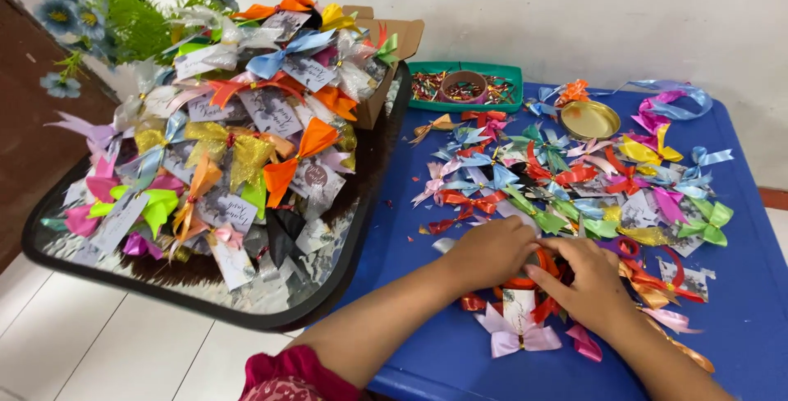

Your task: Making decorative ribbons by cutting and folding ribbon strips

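My left hand (489, 252) and my right hand (585, 279) meet over the blue table (427, 286), fingers closed together on a small red and orange ribbon piece (542, 268). Just below the hands lies a pale pink bow with a white tag (519, 329). A spread of many small coloured ribbon bows (566, 179) covers the table beyond my hands. What exactly sits between my fingers is partly hidden.
A large dark tray (107, 274) heaped with finished bows and tags (238, 134) sits on the left. A green tray of trimmings (427, 97) and a gold lid (589, 119) stand at the back. A cardboard box (394, 48) and artificial flowers (98, 15) lie behind.
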